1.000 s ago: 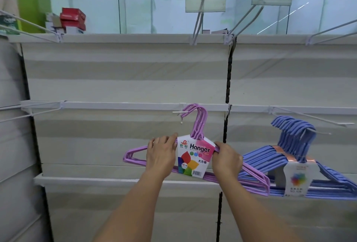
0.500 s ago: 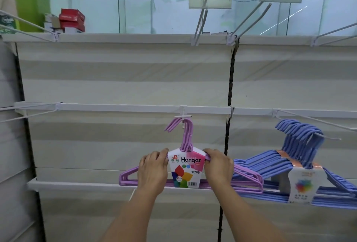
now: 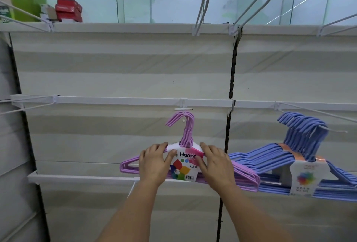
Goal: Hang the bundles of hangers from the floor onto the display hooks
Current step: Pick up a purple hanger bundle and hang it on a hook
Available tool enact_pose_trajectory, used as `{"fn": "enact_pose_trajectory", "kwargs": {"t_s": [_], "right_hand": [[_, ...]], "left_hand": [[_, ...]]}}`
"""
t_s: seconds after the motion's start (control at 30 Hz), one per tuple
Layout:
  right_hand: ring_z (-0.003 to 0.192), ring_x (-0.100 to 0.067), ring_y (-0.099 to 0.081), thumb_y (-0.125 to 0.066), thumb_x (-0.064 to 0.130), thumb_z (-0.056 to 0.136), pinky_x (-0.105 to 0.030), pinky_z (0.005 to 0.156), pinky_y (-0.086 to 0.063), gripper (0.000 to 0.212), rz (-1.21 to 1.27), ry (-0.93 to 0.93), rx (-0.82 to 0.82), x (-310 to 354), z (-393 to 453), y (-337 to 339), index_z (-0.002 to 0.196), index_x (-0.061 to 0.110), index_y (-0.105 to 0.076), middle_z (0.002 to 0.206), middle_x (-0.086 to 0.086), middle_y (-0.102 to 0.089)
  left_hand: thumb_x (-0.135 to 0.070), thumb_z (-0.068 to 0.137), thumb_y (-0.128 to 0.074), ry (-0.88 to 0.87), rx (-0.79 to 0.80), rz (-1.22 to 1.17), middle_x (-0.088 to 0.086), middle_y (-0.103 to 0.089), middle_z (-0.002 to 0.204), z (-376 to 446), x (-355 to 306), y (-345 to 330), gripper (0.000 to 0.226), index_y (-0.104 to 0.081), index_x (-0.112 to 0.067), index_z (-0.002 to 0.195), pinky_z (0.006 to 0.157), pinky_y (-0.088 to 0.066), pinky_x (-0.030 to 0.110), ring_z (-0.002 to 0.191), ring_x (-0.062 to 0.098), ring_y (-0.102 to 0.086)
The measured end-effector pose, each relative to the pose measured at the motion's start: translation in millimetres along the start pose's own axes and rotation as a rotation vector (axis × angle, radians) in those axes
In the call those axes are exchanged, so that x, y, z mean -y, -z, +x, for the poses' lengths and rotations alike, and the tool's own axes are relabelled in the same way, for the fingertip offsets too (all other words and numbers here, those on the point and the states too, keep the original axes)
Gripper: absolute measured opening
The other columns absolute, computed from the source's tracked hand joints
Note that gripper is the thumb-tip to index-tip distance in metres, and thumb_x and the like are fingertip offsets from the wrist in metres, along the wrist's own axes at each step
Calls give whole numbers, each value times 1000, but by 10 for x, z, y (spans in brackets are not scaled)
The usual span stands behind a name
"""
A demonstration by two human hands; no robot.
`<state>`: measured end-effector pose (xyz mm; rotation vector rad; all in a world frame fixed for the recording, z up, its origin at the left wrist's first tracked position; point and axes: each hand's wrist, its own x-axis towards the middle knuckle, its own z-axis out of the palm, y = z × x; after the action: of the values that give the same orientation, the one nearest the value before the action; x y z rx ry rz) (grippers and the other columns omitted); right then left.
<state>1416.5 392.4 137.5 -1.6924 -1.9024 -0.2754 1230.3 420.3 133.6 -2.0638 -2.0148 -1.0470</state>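
A pale shelving wall (image 3: 119, 71) with white rails fills the view, split by a dark slotted upright (image 3: 231, 79). At the right, a blue hanger bundle (image 3: 301, 156) hangs from a long wire hook (image 3: 316, 112), its white card facing outward. Just left of it, touching its lower bars, the purple hanger bundle (image 3: 245, 176) sits in front of the middle rail; its hook tops (image 3: 185, 123) curl around the tip of a short display hook (image 3: 183, 109), though whether the weight already rests there cannot be told. The person's left hand (image 3: 154, 166) grips the bundle's left shoulder, fingers curled over the top bar and thumb pressed on the "Hanger" label (image 3: 185, 166). The right hand (image 3: 216, 164) grips the right shoulder likewise, thumb lying across the label's edge. 2 red boxes (image 3: 68, 10) sit on the top shelf at the far left.
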Motion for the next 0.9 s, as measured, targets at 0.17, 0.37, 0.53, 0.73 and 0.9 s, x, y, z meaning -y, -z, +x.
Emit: {"fn": "enact_pose_trajectory", "kwargs": {"t_s": [0.17, 0.37, 0.53, 0.73, 0.9], "right_hand": [[111, -14, -46, -34, 43, 100, -29, 94, -39, 41, 39, -76, 3, 49, 139, 18, 139, 30, -38, 124, 4, -53], [111, -15, -48, -34, 40, 101, -32, 98, -38, 38, 53, -153, 29, 97, 312, -14, 137, 30, -38, 121, 3, -54], [124, -16, -40, -33, 41, 101, -35, 111, -24, 42, 53, -160, 30, 74, 343, -119, 141, 28, -33, 132, 3, -47], [131, -16, -34, -34, 44, 99, -39, 115, -15, 47, 104, -159, 42, 81, 291, -154, 143, 29, -30, 139, 5, -41], [129, -18, -36, -29, 51, 98, -41, 114, -15, 48, 158, -218, 53, 158, 302, -149, 139, 29, -37, 136, 2, -46]], "left_hand": [[-56, 96, -28, 21, 44, 23, -4, -52, 132, 115, -78, 11, 51, -44, -29, 136, 108, -29, 37, 123, 15, -45], [-53, 98, -26, 55, 116, 46, -1, -49, 135, 247, -143, -20, 50, -42, -27, 137, 114, -25, 43, 128, 18, -42], [-54, 97, -25, 42, 116, 25, -2, -43, 141, 274, -114, -118, 51, -37, -27, 139, 116, -19, 45, 134, 18, -35], [-55, 97, -25, 31, 62, 28, -3, -41, 142, 222, -69, -138, 52, -35, -27, 140, 116, -15, 44, 135, 17, -32], [-55, 97, -26, 23, 69, 50, -3, -42, 140, 182, -49, -65, 50, -35, -28, 139, 116, -16, 44, 134, 18, -33]]}}
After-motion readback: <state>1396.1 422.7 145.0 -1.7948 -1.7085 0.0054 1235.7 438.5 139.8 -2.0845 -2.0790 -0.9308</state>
